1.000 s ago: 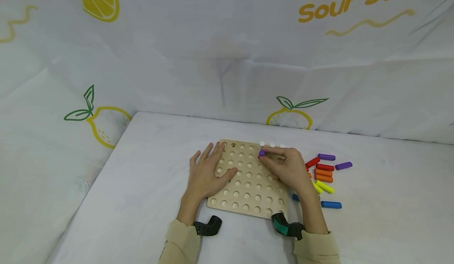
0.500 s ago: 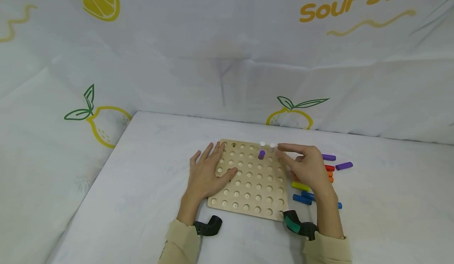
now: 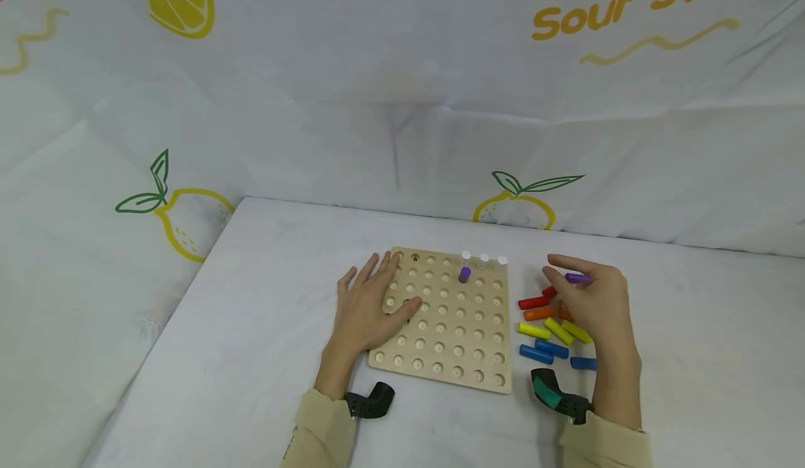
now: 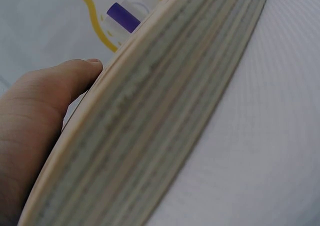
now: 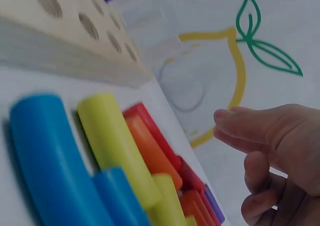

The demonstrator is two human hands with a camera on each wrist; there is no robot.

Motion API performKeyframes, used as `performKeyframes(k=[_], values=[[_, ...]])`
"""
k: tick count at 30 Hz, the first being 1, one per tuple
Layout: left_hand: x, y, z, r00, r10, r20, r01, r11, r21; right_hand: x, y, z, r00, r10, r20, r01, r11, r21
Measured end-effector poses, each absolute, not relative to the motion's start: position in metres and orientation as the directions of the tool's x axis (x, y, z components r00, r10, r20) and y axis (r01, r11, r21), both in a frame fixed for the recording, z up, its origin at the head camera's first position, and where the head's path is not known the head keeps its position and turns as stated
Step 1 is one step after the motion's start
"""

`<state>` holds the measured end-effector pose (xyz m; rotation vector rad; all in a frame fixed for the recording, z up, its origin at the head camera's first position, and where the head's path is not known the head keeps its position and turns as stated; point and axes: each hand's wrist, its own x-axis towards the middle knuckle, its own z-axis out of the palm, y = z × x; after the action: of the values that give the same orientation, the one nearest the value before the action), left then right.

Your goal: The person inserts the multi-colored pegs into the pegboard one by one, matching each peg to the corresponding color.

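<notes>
My left hand (image 3: 367,314) rests spread on the left side of a square wooden pegboard (image 3: 448,360) with rows of round holes. Its thumb (image 4: 60,85) lies along the board's edge in the left wrist view. Toward the board's far right, a purple peg (image 3: 464,274) stands upright just in front of a row of white pegs (image 3: 483,261). My right hand (image 3: 600,307) is off the board to the right, thumb and index finger apart with nothing between them. It hovers by a loose purple peg (image 3: 577,279), partly covering it.
Loose pegs lie right of the board: red (image 3: 533,302), orange (image 3: 538,313), several yellow (image 3: 534,330) and several blue (image 3: 536,354). Some are hidden behind the right hand. A white cloth backdrop (image 3: 352,154) printed with lemons rises behind the white table (image 3: 264,314).
My right hand let go of the purple peg, which now stands in the board. It then moved right, past the white pegs, to above the loose pegs. The left hand has stayed put.
</notes>
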<state>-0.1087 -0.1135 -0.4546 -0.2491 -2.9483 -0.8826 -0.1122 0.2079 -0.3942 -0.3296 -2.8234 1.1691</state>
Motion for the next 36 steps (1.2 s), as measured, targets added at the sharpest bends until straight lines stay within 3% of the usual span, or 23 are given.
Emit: performKeyframes(k=[9,17,36], values=[[-0.108,-0.113,-0.453,-0.986,0.137,0.09,0.164,0.825,0.54,-0.109,0.226,-0.405,-0.922,0.386,-0.033,0.317,0.704,-0.635],[-0.109,-0.113,-0.453,-0.987,0.137,0.087,0.162,0.828,0.537,-0.107,0.233,-0.41,-0.909,0.399,-0.119,0.384,0.693,-0.61],[-0.109,-0.113,-0.454,-0.985,0.137,0.104,0.172,0.823,0.541,-0.11,0.228,-0.411,-0.901,0.385,-0.198,0.423,0.683,-0.596]])
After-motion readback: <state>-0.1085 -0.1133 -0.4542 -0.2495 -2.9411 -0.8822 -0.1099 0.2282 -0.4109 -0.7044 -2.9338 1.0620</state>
